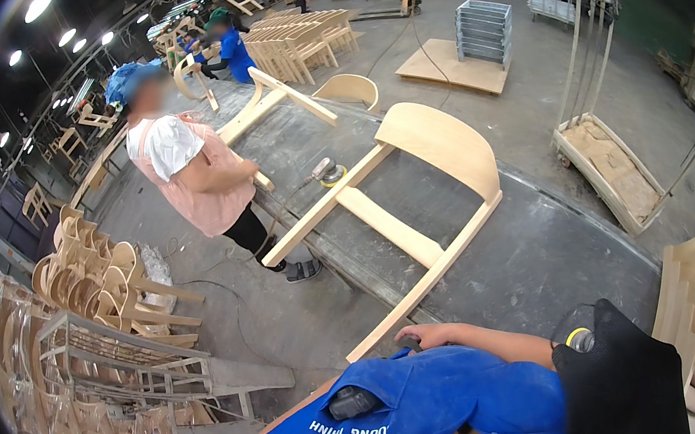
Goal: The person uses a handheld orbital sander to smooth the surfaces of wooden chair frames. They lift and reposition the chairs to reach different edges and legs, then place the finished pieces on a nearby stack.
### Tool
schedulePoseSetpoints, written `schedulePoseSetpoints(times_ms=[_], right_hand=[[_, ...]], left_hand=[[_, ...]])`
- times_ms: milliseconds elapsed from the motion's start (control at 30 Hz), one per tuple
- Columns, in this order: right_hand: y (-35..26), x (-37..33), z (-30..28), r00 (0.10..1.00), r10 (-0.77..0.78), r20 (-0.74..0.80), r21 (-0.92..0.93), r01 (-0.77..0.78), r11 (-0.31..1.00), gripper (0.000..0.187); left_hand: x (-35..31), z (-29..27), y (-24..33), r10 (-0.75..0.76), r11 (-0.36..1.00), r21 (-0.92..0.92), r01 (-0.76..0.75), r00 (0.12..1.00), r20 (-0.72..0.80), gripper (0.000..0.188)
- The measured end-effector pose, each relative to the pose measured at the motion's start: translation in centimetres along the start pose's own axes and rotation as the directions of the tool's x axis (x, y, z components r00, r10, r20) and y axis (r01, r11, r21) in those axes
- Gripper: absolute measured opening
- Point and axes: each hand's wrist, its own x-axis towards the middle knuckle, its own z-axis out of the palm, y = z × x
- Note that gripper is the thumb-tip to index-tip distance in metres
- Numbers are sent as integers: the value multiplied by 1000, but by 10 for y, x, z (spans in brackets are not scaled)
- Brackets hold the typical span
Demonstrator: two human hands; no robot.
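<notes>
At lower centre, one of the hands [420, 336] is lying loosely curled beside the pale, smooth curved-back wooden chair frame [415, 199] on the dusty grey bench [537, 253]; which hand it is, I cannot tell.

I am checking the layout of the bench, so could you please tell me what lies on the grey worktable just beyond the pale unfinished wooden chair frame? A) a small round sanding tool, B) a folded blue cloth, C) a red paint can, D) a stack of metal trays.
A: a small round sanding tool sits on the grey worktable, close to the far leg of the pale unfinished wooden chair frame.
</notes>
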Motion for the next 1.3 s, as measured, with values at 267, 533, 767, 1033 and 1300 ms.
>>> schedulePoseSetpoints(times_ms=[267, 533, 767, 1033, 1300], right_hand=[[23, 9, -1, 988, -73, -135, 194, 99, 976, 39], [30, -13, 2, 962, -65, -264, 303, 147, 942, 29], [34, -22, -2, 979, -56, -198, 30, 64, 998, 31], [45, -21, -1, 946, 110, -304, -167, -167, 972, 38], [38, -20, -1, 952, 6, -306, -51, -23, 998, 20]], left_hand=[[-14, 3, 30, 28, 997, -69, -30, 999, -22, 28], [-7, 0, 56, 77, 994, -78, -77, 997, 0, 26], [-7, 5, 73, 122, 989, -84, -119, 992, 24, 25], [-17, 3, 84, 122, 990, -79, -118, 991, 48, 23], [-29, -2, 91, 122, 990, -82, -116, 991, 61, 21]])
